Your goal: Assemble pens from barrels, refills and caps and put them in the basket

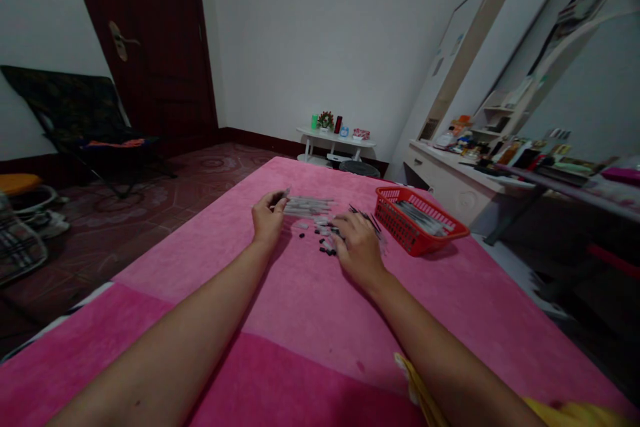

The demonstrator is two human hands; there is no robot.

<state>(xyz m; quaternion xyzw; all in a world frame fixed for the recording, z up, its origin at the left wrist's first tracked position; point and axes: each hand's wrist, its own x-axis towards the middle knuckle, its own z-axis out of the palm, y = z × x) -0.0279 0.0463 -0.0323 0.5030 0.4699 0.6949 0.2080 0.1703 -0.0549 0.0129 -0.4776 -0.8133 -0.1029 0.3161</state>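
Observation:
My left hand (269,215) is closed in a pinch on a small clear plastic piece (287,193), its tip showing above the fingers. Just right of it lies a row of translucent pen barrels (307,205), side by side. My right hand (359,243) reaches down over scattered small parts, thumb apart from the fingers; nothing shows in its grasp, and its fingertips are partly hidden. Small black plugs (327,251) and short clear pieces (303,225) lie between the hands. Thin dark refills (374,221) stick out beyond the right hand.
A red plastic basket (417,240) stands right of my right hand, with a bundle of thin pale sticks (423,217) in it. Everything rests on a pink cloth-covered surface (300,307). Beyond its far edge is a low white table (335,138); a cluttered dresser (445,180) stands right.

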